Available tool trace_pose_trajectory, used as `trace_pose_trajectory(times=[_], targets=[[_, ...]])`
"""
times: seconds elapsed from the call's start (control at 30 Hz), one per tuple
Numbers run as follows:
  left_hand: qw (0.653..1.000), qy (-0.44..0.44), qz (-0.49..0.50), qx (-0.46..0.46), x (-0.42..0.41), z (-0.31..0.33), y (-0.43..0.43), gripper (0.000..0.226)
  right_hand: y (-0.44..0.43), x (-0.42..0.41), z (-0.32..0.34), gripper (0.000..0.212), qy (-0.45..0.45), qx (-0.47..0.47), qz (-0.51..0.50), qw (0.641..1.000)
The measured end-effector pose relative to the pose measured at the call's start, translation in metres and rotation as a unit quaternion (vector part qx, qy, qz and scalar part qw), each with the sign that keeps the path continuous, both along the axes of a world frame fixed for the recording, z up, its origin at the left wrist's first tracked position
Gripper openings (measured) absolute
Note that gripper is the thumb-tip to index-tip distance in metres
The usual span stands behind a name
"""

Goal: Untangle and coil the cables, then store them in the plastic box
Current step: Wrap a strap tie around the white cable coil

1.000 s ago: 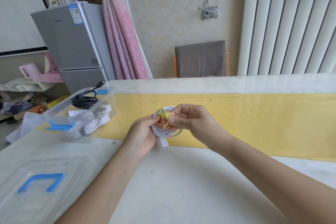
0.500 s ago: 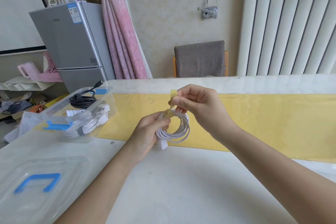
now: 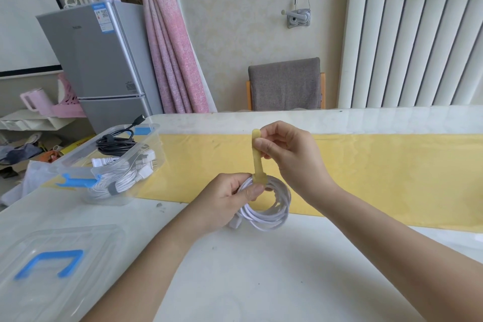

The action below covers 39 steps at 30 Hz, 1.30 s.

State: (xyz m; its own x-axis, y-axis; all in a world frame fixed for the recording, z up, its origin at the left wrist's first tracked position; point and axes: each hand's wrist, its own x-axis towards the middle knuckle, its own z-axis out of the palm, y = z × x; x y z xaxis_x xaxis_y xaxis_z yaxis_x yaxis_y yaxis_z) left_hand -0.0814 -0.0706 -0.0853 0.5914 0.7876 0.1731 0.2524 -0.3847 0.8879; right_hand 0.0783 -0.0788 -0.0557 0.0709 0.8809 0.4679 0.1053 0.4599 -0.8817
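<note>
Left hand (image 3: 222, 201) grips white cable coil (image 3: 271, 214); right hand (image 3: 285, 154) pinches yellow strap (image 3: 256, 157).

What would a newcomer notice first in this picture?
At centre, the left hand grips a coiled white cable, while the right hand pinches a yellow strap standing up from it. At left, an open clear box already holds more cables.

White table (image 3: 261, 269) bears yellow runner (image 3: 379, 172), plastic box (image 3: 75, 162), lid (image 3: 86, 243).

Box (image 3: 157, 150) open far-L (lid (image 3: 104, 240) nearer)
</note>
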Motion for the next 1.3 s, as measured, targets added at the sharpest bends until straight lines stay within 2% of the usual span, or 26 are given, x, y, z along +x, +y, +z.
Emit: trace_pose_trajectory(times=[0.13,0.3,0.5,0.73,0.83,0.9,0.97,1.03,1.17,1.3], targets=[[0.995,0.062,0.019,0.072,0.003,0.0,-0.005,0.031,0.002,0.001,-0.002,0.015,0.024,-0.022,0.007,0.999],[0.984,0.069,0.027,0.163,0.005,0.0,-0.01,0.036,0.005,-0.002,-0.011,0.012,0.019,-0.096,0.005,0.995],[0.99,0.06,0.048,0.118,0.01,-0.005,-0.009,0.031,0.008,0.01,-0.005,0.01,0.035,-0.118,0.022,0.992],[0.99,0.027,0.099,0.095,0.008,-0.001,-0.004,0.019,0.006,0.02,0.004,0.021,-0.085,-0.16,0.151,0.972],[0.993,0.012,0.116,0.032,0.01,-0.001,-0.003,0.023,0.005,0.016,0.003,0.022,-0.117,-0.112,0.121,0.979],[0.987,-0.062,0.118,-0.09,0.01,0.001,-0.003,0.025,0.003,0.01,0.001,0.018,-0.149,-0.051,0.08,0.984],[0.955,-0.17,0.098,-0.224,0.009,0.004,-0.002,0.021,0.001,0.004,-0.004,0.018,-0.221,0.059,0.025,0.973],[0.918,-0.241,0.061,-0.309,0.005,0.008,0.0,0.021,0.0,-0.001,-0.008,0.013,-0.29,0.173,-0.024,0.941],[0.89,-0.295,0.014,-0.347,0.002,0.013,0.001,0.028,-0.001,-0.001,-0.007,0.026,-0.33,0.274,-0.06,0.901],[0.885,-0.319,0.012,-0.339,0.004,0.015,0.0,0.029,-0.005,0.0,0.0,0.026,-0.336,0.254,-0.065,0.905]])
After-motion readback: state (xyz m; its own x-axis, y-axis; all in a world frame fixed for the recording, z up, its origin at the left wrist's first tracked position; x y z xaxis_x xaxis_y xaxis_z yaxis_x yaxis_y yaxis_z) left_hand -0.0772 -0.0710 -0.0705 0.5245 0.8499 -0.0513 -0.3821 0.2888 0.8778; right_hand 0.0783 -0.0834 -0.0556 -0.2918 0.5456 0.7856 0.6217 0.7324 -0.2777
